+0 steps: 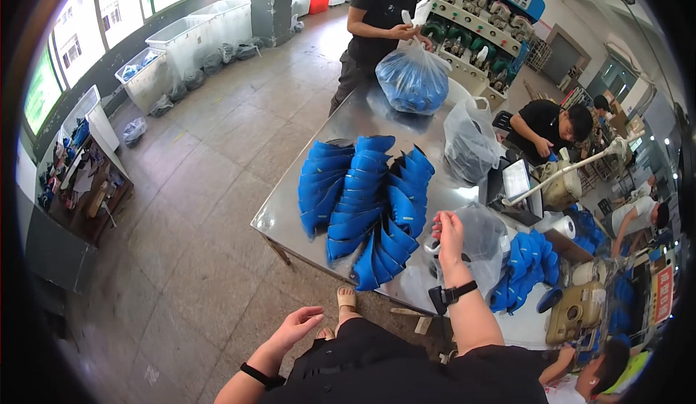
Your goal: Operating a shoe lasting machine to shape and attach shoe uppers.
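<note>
Rows of blue curved pieces point(357, 198), which look like shoe uppers, lie nested into each other on the metal table point(283, 212). My right hand point(449, 236) is over the table's right part, its fingers curled together beside a clear plastic bag point(482, 234); whether anything is between the fingertips is hidden. In front of my body, away from the table, my left hand point(299, 326) hangs with its fingers stretched out and holds nothing. Dark bands circle both my wrists.
Across the table a person handles a clear bag point(413, 78) of blue pieces. Another translucent bag point(471, 139) stands at the table's right. More blue pieces point(528, 270) lie by machines at right. White bins point(177, 42) line the windows; a cluttered cart point(87, 186) stands at left.
</note>
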Demonstrator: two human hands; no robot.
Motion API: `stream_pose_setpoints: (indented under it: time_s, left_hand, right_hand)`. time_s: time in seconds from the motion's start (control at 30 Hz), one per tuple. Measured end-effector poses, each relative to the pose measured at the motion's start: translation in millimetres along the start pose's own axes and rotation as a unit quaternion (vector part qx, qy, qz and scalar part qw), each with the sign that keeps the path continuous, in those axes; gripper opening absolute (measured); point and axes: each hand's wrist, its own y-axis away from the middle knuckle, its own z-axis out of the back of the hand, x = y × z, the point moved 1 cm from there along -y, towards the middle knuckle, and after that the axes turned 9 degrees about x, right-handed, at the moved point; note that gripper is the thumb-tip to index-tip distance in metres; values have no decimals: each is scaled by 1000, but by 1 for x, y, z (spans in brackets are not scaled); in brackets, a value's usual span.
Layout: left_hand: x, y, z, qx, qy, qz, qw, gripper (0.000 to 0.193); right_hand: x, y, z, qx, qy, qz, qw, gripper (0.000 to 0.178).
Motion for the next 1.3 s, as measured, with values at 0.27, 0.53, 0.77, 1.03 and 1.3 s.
stream_pose_setpoints:
  time_s: [0.27,0.53,0.77,1.03,1.3]
  left_hand:
    - [-17,-142,-18,-15,-132,5,991,83]
    - [-55,-226,-48,-14,-267,-2,964,115]
    - [-63,-247,-54,11,-343,28,939,127]
    - [-67,-256,-71,99,-273,57,955,101]
    - [-60,-268,-77,180,-326,102,923,107]
  right_hand:
    - [-66,-176,35,-14,227,31,973,33]
    - [-54,-292,24,35,542,109,833,83]
    - [-66,-318,4,275,581,-192,742,100]
    - [-86,-228,69,367,373,-233,820,72]
    - [-97,-191,98,300,263,-237,886,66]
